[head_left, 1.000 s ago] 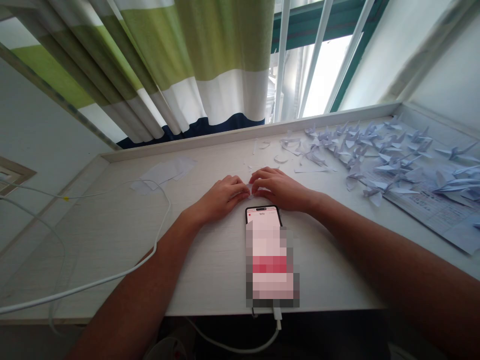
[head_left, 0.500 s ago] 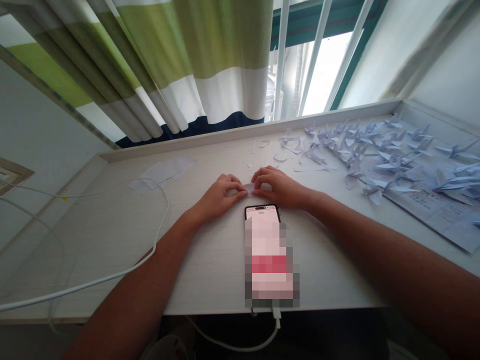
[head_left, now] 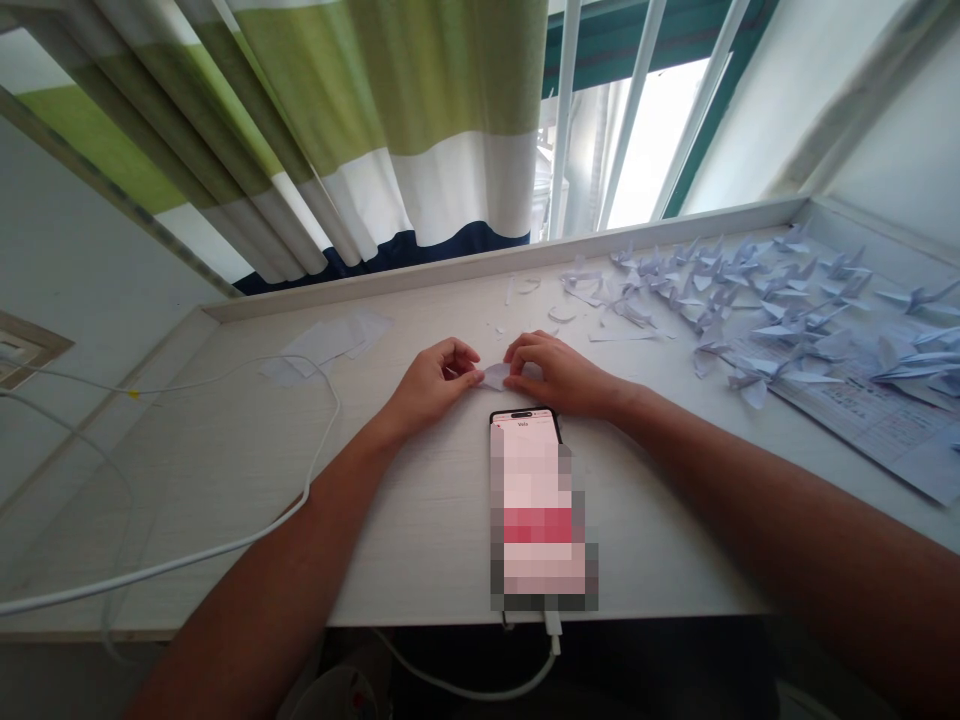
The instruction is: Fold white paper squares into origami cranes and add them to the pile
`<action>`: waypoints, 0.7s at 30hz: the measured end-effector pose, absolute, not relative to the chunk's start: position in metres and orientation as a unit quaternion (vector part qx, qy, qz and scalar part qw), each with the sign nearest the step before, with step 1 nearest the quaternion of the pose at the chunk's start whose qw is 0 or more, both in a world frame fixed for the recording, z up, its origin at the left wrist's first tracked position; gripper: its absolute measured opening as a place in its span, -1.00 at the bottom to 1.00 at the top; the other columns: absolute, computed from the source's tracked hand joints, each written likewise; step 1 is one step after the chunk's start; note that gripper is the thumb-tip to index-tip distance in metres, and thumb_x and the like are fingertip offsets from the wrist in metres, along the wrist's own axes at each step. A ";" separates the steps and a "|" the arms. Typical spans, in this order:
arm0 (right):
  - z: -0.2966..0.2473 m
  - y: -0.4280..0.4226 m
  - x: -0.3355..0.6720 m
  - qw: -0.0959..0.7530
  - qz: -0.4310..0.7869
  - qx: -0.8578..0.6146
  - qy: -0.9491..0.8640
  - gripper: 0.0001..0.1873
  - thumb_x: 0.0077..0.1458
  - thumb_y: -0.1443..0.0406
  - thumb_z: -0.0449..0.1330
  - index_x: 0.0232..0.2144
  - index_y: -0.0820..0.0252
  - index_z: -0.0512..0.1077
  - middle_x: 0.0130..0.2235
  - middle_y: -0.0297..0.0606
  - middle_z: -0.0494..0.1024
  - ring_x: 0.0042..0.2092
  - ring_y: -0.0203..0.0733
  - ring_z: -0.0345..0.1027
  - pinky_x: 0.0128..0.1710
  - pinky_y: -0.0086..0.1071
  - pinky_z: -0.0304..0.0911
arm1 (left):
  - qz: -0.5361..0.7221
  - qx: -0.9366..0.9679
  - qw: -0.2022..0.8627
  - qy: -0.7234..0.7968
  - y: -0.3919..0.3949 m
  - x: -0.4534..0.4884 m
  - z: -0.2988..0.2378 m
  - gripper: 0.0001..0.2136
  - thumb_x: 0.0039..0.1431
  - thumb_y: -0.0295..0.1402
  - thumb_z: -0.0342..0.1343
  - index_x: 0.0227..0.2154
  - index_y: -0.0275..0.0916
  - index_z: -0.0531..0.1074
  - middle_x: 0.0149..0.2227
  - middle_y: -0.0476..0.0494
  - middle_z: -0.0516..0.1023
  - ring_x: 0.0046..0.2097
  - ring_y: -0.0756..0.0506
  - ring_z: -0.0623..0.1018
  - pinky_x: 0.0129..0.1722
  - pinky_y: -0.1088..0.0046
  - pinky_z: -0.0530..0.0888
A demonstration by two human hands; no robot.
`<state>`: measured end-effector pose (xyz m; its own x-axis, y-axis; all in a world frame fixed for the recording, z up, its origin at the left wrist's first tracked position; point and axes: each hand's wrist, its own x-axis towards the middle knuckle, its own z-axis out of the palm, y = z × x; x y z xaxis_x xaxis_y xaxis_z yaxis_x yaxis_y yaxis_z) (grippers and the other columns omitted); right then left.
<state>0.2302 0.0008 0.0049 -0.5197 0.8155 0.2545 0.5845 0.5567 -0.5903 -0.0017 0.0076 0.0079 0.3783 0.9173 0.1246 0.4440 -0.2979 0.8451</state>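
A small piece of folded white paper (head_left: 494, 376) lies between my two hands, just beyond the phone. My right hand (head_left: 551, 372) pinches its right part, fingers bent down over it. At the pointed left end, my left hand (head_left: 442, 378) has its thumb and a fingertip closed on the tip, with the upper fingers curled and raised a little. The fingers cover part of the paper, so its full folded shape is hidden. Close below the hands lies a phone (head_left: 531, 480) with a lit, blurred screen.
Many folded paper cranes (head_left: 780, 300) crowd the right side, some on a printed sheet (head_left: 885, 430). Paper scraps (head_left: 561, 314) lie behind my hands. Flat paper sheets (head_left: 330, 345) rest at the left. A white cable (head_left: 225, 550) crosses my left forearm.
My left hand has shifted slightly left and its upper fingers have lifted away from the paper, so more of the paper shows. My right hand has stayed nearly still.
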 end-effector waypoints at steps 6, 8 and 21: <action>0.004 -0.001 0.227 0.280 0.245 -0.440 -0.817 -0.91 0.10 0.30 0.29 -0.33 0.15 0.45 -0.18 -0.17 0.56 -0.07 -0.02 0.41 -0.01 -0.15 0.28 | 0.294 0.761 0.339 0.467 0.007 0.001 0.007 -0.81 0.11 -0.32 0.24 -0.20 -0.23 0.52 -0.35 -0.05 0.55 -0.28 -0.05 0.52 -0.19 0.39 0.46; 0.006 -0.003 0.226 0.286 0.257 -0.462 -0.799 -0.88 0.07 0.33 0.29 -0.30 0.15 0.43 -0.20 -0.21 0.56 -0.11 -0.05 0.41 -0.06 -0.20 0.27 | 0.286 0.765 0.337 0.469 0.006 0.002 0.008 -0.81 0.11 -0.33 0.23 -0.21 -0.24 0.52 -0.34 -0.05 0.54 -0.28 -0.06 0.52 -0.19 0.39 0.47; 0.002 -0.001 0.216 0.336 0.290 -0.505 -0.740 -0.64 -0.02 0.26 0.40 -0.15 0.16 0.45 -0.12 -0.17 0.60 -0.08 -0.03 0.46 -0.02 -0.15 0.32 | 0.278 0.766 0.339 0.470 0.007 0.002 0.008 -0.80 0.10 -0.35 0.20 -0.19 -0.22 0.54 -0.35 -0.05 0.54 -0.29 -0.07 0.51 -0.23 0.38 0.45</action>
<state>0.2157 -0.0008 0.0017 -0.2644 0.9425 0.2043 0.5528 0.3217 -0.7687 0.0019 0.0066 0.0085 0.4030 0.9089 0.1068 0.5321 -0.3277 0.7807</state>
